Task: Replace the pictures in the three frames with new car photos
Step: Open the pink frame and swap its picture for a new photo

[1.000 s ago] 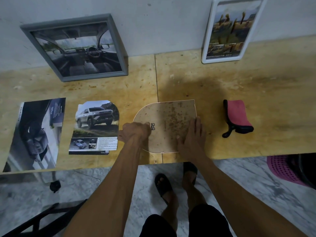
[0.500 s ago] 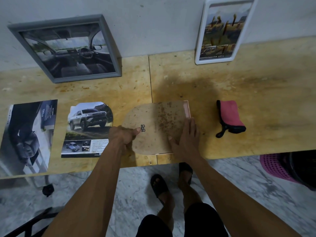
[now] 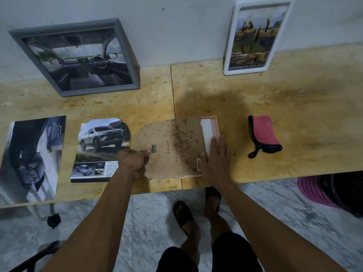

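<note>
Fingers (image 3: pixel 218 148) of the right hand (image 3: pixel 215 160) lie straight and flat, pressing on the right end of a pink frame (image 3: pixel 215 125) that lies face down near the desk's front edge. Left hand (image 3: pixel 135 160) is curled tight, thumb on top, pinching the rounded left end of the stained brown backing board (image 3: pixel 172 146) beside its small metal hanger (image 3: pixel 154 149). That board sits shifted left on the frame, so a white strip (image 3: pixel 207 132) of the inside shows at the right end. Just left of the board lies a cut-out truck photo (image 3: pixel 100 148), its right edge under the left hand. A dark car photo (image 3: pixel 32 158) lies at the desk's (image 3: pixel 294 114) front left corner. At the back edge a grey frame (image 3: pixel 78 57) and a white frame (image 3: pixel 255 36) lean on the wall, each with a picture inside. A pink cloth (image 3: pixel 264 134) lies right of the pink frame, well apart from it
</note>
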